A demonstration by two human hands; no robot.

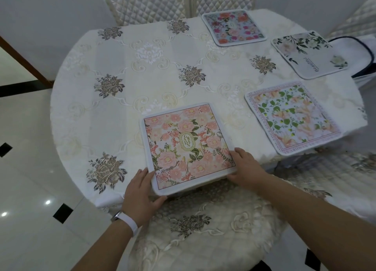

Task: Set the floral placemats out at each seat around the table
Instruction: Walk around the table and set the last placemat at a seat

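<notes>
**Four floral placemats on a round table, one in hand**

Left hand (140, 191): grips the near-left corner of the pink "Garden" placemat (188, 145), thumb on top, fingers under the edge. White wristband (127, 222) on that wrist.

Right hand (247, 167): grips the near-right corner of the same placemat, thumb on its upper face.

Pink "Garden" placemat: square, white border, peach blooms around an oval label. Lies at the table's near edge, its near side overhanging the edge above a cushioned chair seat (203, 230).

Green-leaf placemat (293, 118): flat at the right edge, red lettered border, apart from the held one.

White placemat with dark leaves (309, 54): far right edge, beside a navy-trimmed bag (364, 52).

Bright pink-and-orange placemat (234, 27): far edge, before a quilted chair back (146, 2).

Table (132, 67): round, covered with a cream embroidered cloth bearing grey-brown flower motifs.
</notes>
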